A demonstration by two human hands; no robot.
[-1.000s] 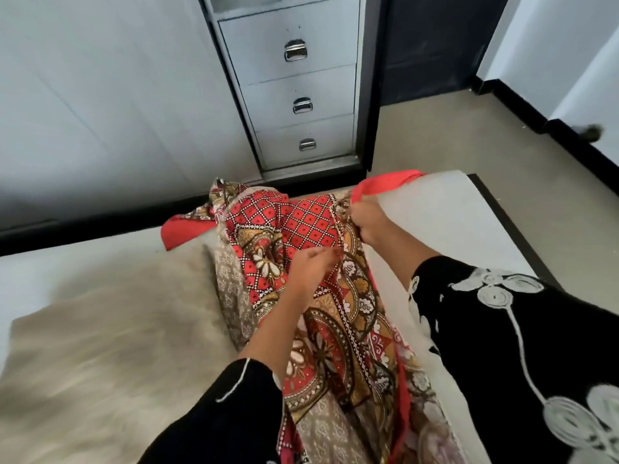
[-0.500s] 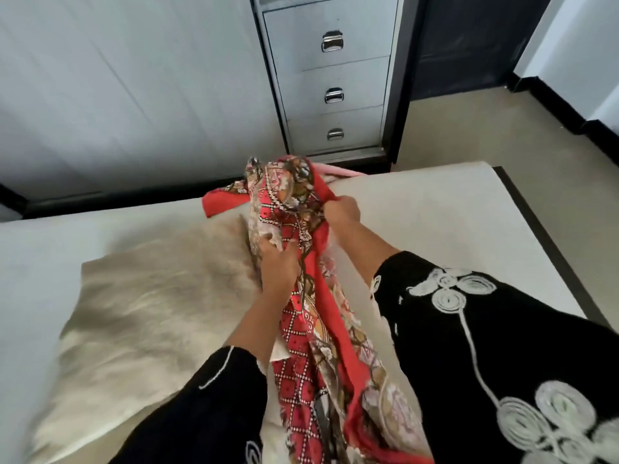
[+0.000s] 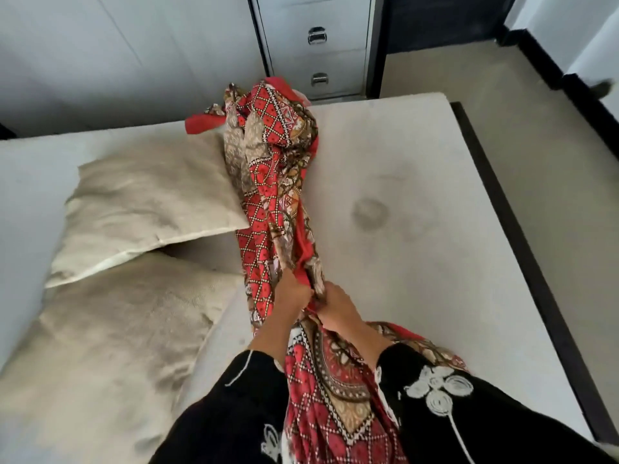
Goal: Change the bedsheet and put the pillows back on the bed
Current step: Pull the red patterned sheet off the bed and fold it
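The left hand (image 3: 292,294) and right hand (image 3: 338,308), side by side and touching, both clench the red patterned sheet (image 3: 274,182). Beyond the grip the sheet stretches in a bunched rope across the bare mattress (image 3: 418,182) (its far end is heaped near the drawers (image 3: 321,45)). The rest hangs down between the black sleeves. The far pillow (image 3: 150,195) touches it on the left.

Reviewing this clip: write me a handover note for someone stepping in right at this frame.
Left hand and right hand both grip the bunched red patterned bedsheet, side by side.
It trails as a rope across the bare mattress.
Far pillow and near pillow lie on the mattress's left part.
Done: mattress uncovered.
Left: spread a sheet flat, then place the pillows on it.
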